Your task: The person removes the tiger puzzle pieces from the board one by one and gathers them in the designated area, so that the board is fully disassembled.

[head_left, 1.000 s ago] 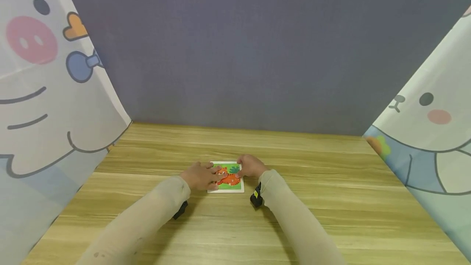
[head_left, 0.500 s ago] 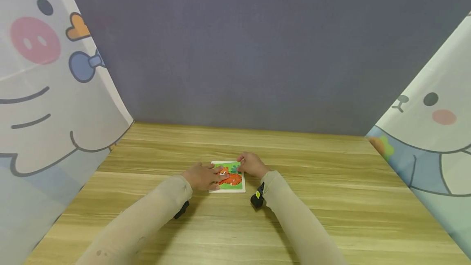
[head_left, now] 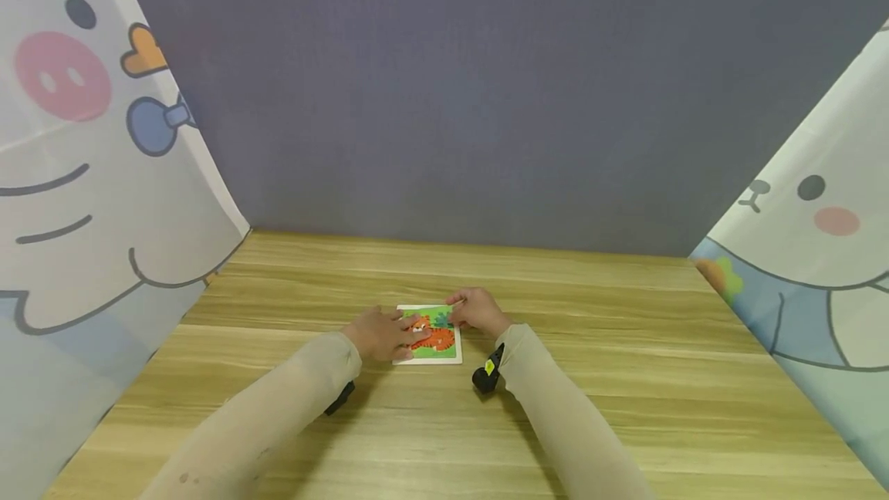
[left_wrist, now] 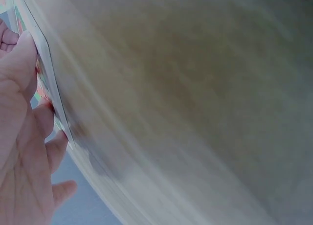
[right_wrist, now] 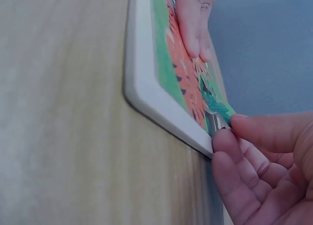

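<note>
A small tiger jigsaw puzzle in a white frame (head_left: pixel 430 362) lies on the wooden table. My left hand (head_left: pixel 378 334) rests on its left part with the fingers spread across the picture. In the left wrist view that hand (left_wrist: pixel 22 137) reaches over the frame's edge. At the far right corner my right hand (head_left: pixel 479 311) pinches a green puzzle piece (right_wrist: pixel 221 109) between thumb and fingers. The piece is tilted up out of the frame, as the right wrist view shows. The orange tiger pieces (right_wrist: pixel 178 63) lie flat beside it. My left fingertips hide part of the picture.
The wood-grain table (head_left: pixel 590 376) spreads around the puzzle. A grey panel (head_left: pixel 444 99) stands at the back. Printed cartoon cloths hang at the left (head_left: pixel 104 199) and right (head_left: pixel 819 268). Black wrist cameras, such as the right one (head_left: pixel 486 376), sit under the wrists.
My right thumb, earlier over the picture's right side, has drawn back to the far right corner. The green piece there is now pinched and tilted up. My left hand has stayed put.
</note>
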Motion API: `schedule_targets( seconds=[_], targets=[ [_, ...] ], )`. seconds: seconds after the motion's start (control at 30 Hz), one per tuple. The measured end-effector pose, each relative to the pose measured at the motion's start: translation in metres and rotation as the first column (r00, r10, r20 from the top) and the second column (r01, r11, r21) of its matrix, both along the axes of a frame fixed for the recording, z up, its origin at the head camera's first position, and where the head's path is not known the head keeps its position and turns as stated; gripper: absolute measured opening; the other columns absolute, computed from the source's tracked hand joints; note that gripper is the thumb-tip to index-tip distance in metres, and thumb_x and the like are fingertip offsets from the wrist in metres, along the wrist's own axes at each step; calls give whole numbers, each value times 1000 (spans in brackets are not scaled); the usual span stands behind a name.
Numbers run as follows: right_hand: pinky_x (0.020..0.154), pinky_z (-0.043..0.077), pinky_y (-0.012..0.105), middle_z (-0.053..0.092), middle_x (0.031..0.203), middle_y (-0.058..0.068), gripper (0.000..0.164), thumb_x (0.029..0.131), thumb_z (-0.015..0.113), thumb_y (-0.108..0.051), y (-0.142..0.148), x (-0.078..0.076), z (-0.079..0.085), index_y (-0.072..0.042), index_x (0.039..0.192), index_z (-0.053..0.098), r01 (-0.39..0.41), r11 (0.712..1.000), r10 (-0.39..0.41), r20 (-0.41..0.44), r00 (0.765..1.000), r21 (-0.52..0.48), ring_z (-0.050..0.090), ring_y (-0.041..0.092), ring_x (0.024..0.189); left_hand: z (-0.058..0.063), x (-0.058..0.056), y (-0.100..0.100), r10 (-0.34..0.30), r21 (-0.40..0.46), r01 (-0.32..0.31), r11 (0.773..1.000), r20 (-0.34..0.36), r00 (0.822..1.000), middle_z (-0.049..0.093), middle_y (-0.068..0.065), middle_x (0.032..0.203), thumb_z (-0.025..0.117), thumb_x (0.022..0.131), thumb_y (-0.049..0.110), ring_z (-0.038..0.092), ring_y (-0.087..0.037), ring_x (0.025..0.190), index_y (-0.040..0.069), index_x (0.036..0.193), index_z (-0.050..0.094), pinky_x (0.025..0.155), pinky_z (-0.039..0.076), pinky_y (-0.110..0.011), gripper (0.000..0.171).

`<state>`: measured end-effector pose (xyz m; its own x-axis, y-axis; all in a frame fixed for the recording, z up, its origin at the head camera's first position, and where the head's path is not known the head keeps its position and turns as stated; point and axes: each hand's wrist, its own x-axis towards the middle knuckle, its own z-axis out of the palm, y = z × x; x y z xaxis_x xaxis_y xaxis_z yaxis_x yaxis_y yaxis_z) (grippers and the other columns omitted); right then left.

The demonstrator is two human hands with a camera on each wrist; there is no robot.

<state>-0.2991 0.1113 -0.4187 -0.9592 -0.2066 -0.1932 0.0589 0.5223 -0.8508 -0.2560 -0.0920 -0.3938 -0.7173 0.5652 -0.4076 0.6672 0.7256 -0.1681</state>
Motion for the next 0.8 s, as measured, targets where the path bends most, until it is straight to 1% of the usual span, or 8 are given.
schedule_targets(
  seconds=[0.13,0.3,0.47,0.6,0.7,0.8],
  targets=[
    [58,54,27,67,71,6,25,81,67,7,-2,0,-1,4,106,67,4,999,-4,11,1000,-36,59,12,61,-2,1,-4,5,25,-5,1000,17,1000,24,3,157,36,100,50,26,-25,142,35,152,29,110,27,-53,54],
    [58,54,27,66,72,6,29,79,64,9,-1,-1,-2,6,108,67,27,995,-24,26,999,-91,58,13,60,-3,0,-8,-5,52,4,999,28,1000,23,2,158,35,101,49,24,-26,142,33,152,28,110,26,-54,54],
    [58,54,25,67,72,7,32,78,63,11,-2,-1,1,9,110,66,50,984,-41,54,998,-170,59,11,59,-2,-1,-9,2,72,-6,997,50,999,22,0,158,36,100,49,24,-27,143,32,152,29,110,26,-54,55],
    [58,55,25,68,72,10,32,78,61,13,-1,-2,1,11,110,65,61,975,-48,62,997,-215,61,12,60,0,-2,-8,16,83,-21,996,61,998,22,0,158,37,100,49,24,-27,143,32,151,30,111,24,-55,55],
    [59,55,26,69,74,11,31,79,61,13,0,-1,1,11,110,65,73,974,-60,68,996,-214,61,12,60,2,-1,-6,24,80,-29,996,65,998,22,1,158,38,99,49,24,-26,143,33,151,31,111,24,-55,55],
    [58,55,26,68,73,10,31,79,61,12,-2,0,2,10,109,66,78,982,-68,58,996,-175,60,12,59,3,0,-4,30,74,-35,997,67,997,22,2,158,39,99,49,25,-25,142,34,151,31,111,24,-55,54]
  ],
)
